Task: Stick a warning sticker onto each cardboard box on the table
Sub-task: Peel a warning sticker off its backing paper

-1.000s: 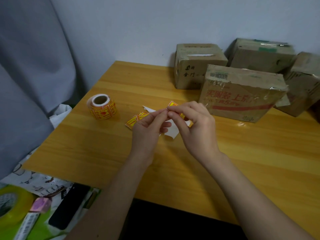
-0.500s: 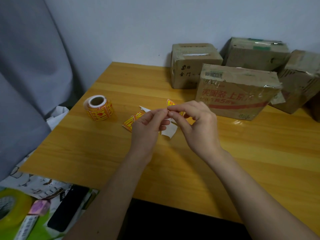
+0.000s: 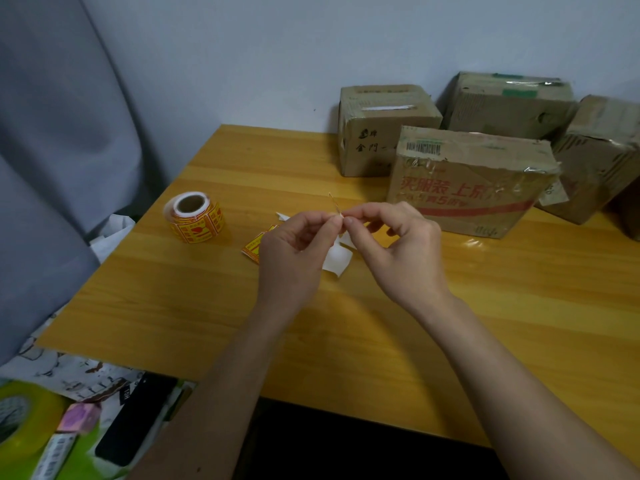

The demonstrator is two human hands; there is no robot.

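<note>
head view: both hands are hovering over the middle of the wooden table (image 3: 485, 323), fingertips meeting. the left hand (image 3: 294, 251) is pinching, thumb against forefinger, the lower end of a thin sticker (image 3: 334, 203) that is showing edge-on and rising up and to the left from the pinch. the right hand (image 3: 398, 247) is pinching the same sticker at the same spot from the other side, its other fingers curling loosely under the palm. the sticker is sitting right between the two sets of fingertips, above the tabletop and not touching any box.

below and between the hands a white piece of backing paper (image 3: 337, 259) is lying on the table, partly hidden by the left hand. just left of that hand a loose yellow-and-red sticker strip (image 3: 252, 247) is lying flat. further left, well apart from the hands, the sticker roll (image 3: 194, 217) is standing on its end, hollow core facing up.

the cardboard boxes are sitting at the far right of the table. the printed box (image 3: 467, 185) with red lettering and a barcode is nearest, just beyond the right hand. behind it to the left the handwritten box (image 3: 374, 129) is standing near the wall, the taped box (image 3: 505, 105) is behind to the right, and a fourth box (image 3: 602, 157) is being cut off by the right edge.

off the table at lower left a yellow tape roll (image 3: 24, 420) and a black phone (image 3: 135, 417) are lying on patterned cloth; a grey curtain (image 3: 52, 150) is hanging on the left.
</note>
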